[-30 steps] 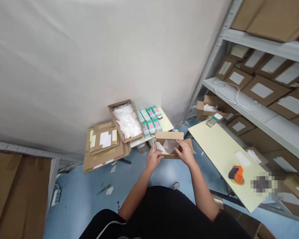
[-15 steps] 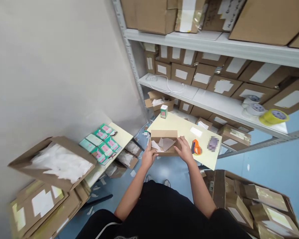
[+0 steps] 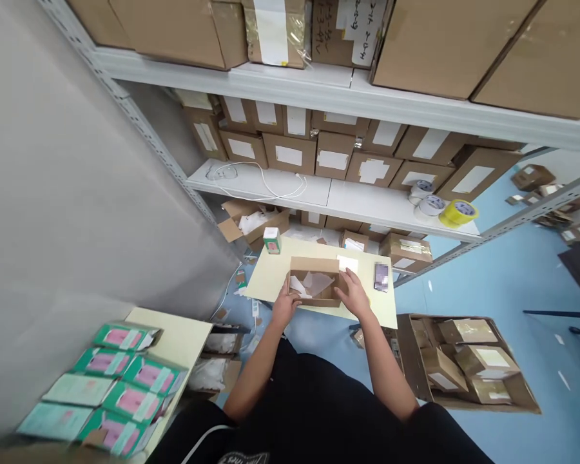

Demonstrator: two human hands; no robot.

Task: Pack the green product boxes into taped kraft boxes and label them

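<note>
An open cardboard box (image 3: 314, 264) with crumpled white paper (image 3: 318, 283) inside is held between both hands over the pale yellow table (image 3: 290, 248). My left hand (image 3: 285, 304) grips its left front corner, the thumb along the near wall. At the right end, my right hand (image 3: 352, 293) has its fingers on the wall and its thumb near the front edge. A small green and white box (image 3: 272, 240) stands upright at the table's back left. White paper (image 3: 348, 263) lies just behind my right hand, and a blurred-out flat object (image 3: 381, 276) is at the right.
Metal shelves (image 3: 290, 87) with labelled cartons rise behind the table. Tape rolls (image 3: 458, 212) sit on the middle shelf. Several green and pink boxes (image 3: 130, 399) lie on a side table at left. A large carton (image 3: 502, 403) holding smaller boxes is on the floor at right.
The view has swung to the right, bringing more floor into sight there. The open box now covers more of the table's middle, and the orange object is hidden. Both hands keep their hold.
</note>
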